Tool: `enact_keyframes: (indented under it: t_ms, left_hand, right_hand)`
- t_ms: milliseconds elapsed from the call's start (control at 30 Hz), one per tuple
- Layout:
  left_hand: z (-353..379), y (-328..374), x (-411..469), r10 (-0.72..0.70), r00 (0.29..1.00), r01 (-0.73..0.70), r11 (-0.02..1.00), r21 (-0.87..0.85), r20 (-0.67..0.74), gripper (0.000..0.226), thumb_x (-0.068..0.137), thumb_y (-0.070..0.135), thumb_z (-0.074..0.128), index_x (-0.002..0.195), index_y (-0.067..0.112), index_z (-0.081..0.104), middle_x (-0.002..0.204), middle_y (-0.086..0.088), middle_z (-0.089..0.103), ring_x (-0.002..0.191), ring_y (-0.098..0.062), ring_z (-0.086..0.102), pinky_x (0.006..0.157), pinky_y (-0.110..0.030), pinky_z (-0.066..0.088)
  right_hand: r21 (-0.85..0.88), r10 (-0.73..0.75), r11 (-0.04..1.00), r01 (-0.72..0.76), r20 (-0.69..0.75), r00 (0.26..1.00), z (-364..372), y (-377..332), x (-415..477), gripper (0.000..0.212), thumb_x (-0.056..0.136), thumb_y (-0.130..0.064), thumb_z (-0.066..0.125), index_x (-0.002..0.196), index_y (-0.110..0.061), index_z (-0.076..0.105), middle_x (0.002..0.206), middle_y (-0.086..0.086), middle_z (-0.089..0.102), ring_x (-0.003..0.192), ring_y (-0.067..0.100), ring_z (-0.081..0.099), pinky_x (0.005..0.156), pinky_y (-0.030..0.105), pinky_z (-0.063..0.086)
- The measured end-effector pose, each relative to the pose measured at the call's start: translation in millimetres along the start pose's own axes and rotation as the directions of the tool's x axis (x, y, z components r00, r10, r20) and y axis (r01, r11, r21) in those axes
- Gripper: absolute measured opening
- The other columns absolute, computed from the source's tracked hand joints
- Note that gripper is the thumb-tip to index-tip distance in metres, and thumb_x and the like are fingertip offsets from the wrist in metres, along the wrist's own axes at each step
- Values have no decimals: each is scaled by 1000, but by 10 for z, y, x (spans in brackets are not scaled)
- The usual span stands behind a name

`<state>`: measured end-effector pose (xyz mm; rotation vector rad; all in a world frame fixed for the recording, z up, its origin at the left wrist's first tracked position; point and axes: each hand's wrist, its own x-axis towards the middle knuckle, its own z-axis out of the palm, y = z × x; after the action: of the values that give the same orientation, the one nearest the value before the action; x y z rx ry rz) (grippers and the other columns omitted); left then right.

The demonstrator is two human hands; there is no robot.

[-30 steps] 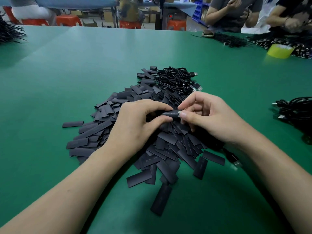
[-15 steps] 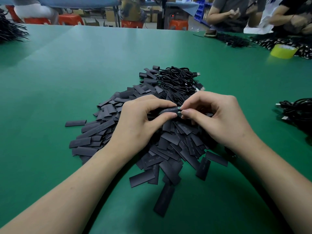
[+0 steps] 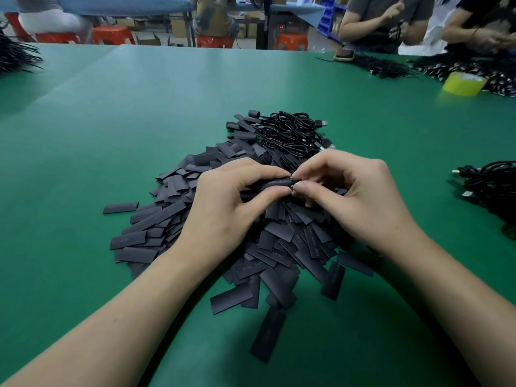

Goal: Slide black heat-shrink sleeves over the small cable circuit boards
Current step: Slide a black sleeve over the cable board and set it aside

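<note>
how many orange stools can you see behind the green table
4, possibly more hidden. One at the far left edge, one beside it, one near the middle and one right of centre, all beyond the table.

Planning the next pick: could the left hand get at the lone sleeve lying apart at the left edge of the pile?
Probably yes, once freed. The lone sleeve lies flat on bare green table with nothing over it, but the left hand currently pinches the sleeve being fitted opposite the right hand.

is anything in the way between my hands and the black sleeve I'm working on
Nothing visible. The left hand already pinches the black heat-shrink sleeve, and the right hand grips the small metallic end at its mouth.
</note>
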<state>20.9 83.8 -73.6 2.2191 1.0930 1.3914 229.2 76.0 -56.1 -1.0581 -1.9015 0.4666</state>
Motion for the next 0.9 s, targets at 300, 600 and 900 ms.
enact_keyframes:
  t_ms: [300, 600, 900]
  left_hand:
    - [15, 5, -13, 34, 997, -32, 999, 37, -62, 18, 89, 21, 79, 106, 16, 79, 96, 5, 74, 92, -5, 68, 83, -15, 50]
    - [18, 0, -22, 75, 995, -71, 996, 61, -67, 18, 89, 19, 80, 106, 12, 80, 98, 3, 75, 93, -8, 69, 86, -23, 54]
    - [-5, 36, -1, -83, 962, 82, 997, -16, -259, 31, 81, 28, 85, 109, 17, 78, 93, 7, 75, 85, -6, 71, 84, -15, 52]
  right_hand:
    - [37, 50, 998, -48, -49, 998, 29, 24, -13, 10, 86, -13, 81, 91, -21, 76, 79, -9, 76, 72, 9, 73, 73, 22, 57]
    - [-10, 13, 1000, -14, -43, 999, 55, -35, -30, 7, 87, -14, 80, 90, -20, 76, 76, -13, 74, 72, 3, 71, 73, 15, 53]
    - [115, 101, 990, -87, -125, 987, 71, -24, -15, 12, 87, -10, 79, 89, -21, 76, 78, -5, 77, 69, 12, 74, 72, 29, 60]
